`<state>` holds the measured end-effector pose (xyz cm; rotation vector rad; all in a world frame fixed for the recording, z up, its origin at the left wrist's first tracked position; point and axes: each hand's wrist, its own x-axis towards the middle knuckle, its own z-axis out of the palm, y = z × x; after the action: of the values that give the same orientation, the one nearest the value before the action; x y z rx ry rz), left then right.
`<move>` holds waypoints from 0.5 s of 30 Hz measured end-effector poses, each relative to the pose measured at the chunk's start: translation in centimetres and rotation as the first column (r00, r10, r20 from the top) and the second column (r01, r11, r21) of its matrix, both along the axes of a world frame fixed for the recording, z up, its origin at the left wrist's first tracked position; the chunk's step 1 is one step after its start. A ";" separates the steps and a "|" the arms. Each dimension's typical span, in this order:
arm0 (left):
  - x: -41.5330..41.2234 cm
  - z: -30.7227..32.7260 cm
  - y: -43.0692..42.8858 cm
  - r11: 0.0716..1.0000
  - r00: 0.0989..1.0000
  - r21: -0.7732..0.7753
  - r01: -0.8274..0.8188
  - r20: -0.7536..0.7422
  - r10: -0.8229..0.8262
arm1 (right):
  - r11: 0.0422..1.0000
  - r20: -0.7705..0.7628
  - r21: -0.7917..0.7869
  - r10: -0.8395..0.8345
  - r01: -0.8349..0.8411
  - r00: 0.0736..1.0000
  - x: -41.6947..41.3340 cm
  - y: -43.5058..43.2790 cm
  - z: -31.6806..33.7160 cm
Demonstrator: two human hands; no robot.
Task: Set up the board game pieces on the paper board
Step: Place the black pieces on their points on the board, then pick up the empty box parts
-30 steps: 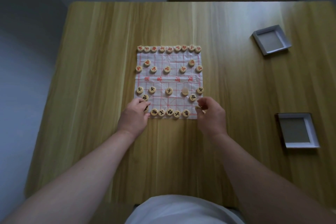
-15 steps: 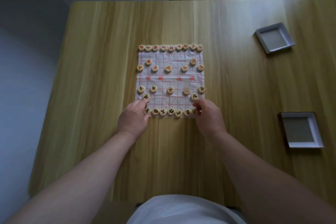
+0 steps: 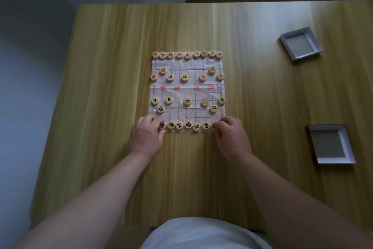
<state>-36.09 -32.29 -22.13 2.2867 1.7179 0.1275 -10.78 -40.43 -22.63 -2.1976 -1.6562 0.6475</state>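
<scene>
- Board point(image 3: 187, 71) lay mid-table point(image 3: 252, 107), pieces point(image 3: 187, 101) set in rows.
- Left hand point(image 3: 146, 137): fingers curled over near-left corner piece point(image 3: 162, 125); I could not tell whether it gripped.
- Right hand point(image 3: 232, 137): likewise, near-right corner.

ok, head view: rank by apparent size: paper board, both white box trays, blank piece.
1. paper board.
2-3. near box tray and far box tray: the near one looks bigger, but it sits closer to the camera, so unranked.
4. blank piece, smallest.
</scene>
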 end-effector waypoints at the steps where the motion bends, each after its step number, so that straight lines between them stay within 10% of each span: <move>1: 0.0 0.0 -0.2 1.000 1.000 -0.013 0.003 0.003 -0.003 | 1.000 -0.009 -0.002 0.002 -0.002 1.000 0.0 -0.1 -0.1; 9: 0.3 0.3 -1.2 0.999 1.000 0.035 0.026 0.007 -0.027 | 0.996 -0.011 0.081 -0.041 0.042 0.999 0.5 -1.3 0.4; 15: 4.4 1.2 -1.8 0.987 0.987 0.105 0.121 0.093 -0.131 | 0.880 0.273 -0.019 -0.452 0.474 0.849 6.4 -5.3 1.8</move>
<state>-31.71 -34.10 -20.90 2.4094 1.5451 0.3023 -4.38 -45.69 -20.80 -2.7061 -1.1307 0.3068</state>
